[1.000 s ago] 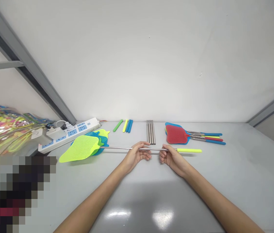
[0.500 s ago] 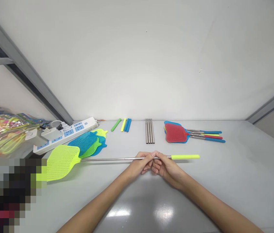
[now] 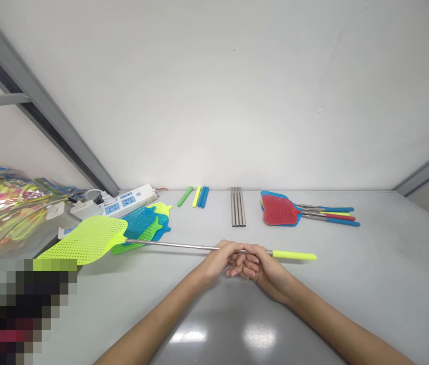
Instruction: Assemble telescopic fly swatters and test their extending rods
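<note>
A yellow-green fly swatter (image 3: 88, 238) lies across both hands, its thin metal rod extended and its perforated head out to the left. My left hand (image 3: 222, 261) is closed around the rod near its middle. Beside it, with thumbs nearly touching, my right hand (image 3: 262, 263) grips the thicker metal part just left of the yellow handle (image 3: 294, 255). The fingers of both hands curl under the rod and partly hide it. The head overlaps a pile of loose swatter heads (image 3: 142, 223) in blue, green and yellow.
Several metal tubes (image 3: 238, 207) lie side by side at the back. Left of them are loose coloured handles (image 3: 204, 196); to the right, a stack of whole fly swatters (image 3: 280, 210). A power strip (image 3: 134, 198) with plugs and plastic bags (image 3: 5, 208) occupy the left.
The swatter has tilted, its head rising and its handle end dropping slightly. My hands stay together on the rod. The whole view has shifted a little.
</note>
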`<control>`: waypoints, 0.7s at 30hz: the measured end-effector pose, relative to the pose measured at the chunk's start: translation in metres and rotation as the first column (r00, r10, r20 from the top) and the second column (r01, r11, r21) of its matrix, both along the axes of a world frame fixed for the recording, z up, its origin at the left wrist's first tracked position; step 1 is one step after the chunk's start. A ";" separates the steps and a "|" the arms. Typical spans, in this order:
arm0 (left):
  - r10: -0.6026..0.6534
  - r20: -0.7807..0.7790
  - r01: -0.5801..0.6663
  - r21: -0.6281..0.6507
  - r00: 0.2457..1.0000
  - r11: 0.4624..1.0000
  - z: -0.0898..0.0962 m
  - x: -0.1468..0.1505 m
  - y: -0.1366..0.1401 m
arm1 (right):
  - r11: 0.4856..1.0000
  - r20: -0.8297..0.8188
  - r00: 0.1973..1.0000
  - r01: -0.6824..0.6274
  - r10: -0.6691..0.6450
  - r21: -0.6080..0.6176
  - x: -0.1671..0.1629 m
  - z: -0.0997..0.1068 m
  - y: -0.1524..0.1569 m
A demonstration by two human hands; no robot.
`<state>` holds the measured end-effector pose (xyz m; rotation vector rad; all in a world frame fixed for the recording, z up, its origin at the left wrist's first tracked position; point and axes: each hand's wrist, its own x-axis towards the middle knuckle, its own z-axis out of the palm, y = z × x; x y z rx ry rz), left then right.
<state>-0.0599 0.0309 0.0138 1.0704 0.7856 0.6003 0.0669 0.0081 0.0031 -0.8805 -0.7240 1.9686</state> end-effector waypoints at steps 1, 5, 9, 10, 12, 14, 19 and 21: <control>0.011 0.007 -0.011 -0.014 1.000 1.000 0.001 0.000 -0.001 | 1.000 -0.036 0.999 0.001 -0.002 -0.015 0.000 0.000 0.000; 0.019 0.034 -0.018 -0.028 0.999 0.999 0.006 0.000 -0.004 | 0.999 -0.096 0.995 0.033 -0.037 -0.037 -0.001 0.000 0.001; 0.023 0.012 -0.023 0.021 1.000 1.000 0.008 -0.003 -0.003 | 0.998 -0.075 0.996 0.046 -0.044 0.033 0.001 0.002 0.003; 0.019 0.009 -0.019 0.018 1.000 1.000 0.009 -0.004 -0.003 | 0.998 -0.066 0.997 0.039 -0.036 0.055 0.001 0.002 0.004; 0.004 0.006 -0.004 -0.002 1.000 1.000 0.010 -0.006 -0.001 | 0.996 -0.049 0.999 0.028 -0.024 0.090 0.002 0.003 0.005; -0.005 0.000 0.005 -0.019 1.000 1.000 0.010 -0.009 0.000 | 0.993 -0.040 0.999 0.027 -0.022 0.115 0.003 0.003 0.006; -0.009 -0.037 0.009 -0.006 0.999 1.000 0.012 -0.013 0.003 | 0.991 -0.033 0.999 0.036 -0.032 0.131 0.005 0.004 0.007; -0.012 -0.041 0.012 0.009 0.999 1.000 0.012 -0.013 0.003 | 0.991 -0.037 0.998 0.052 -0.047 0.125 0.006 0.004 0.007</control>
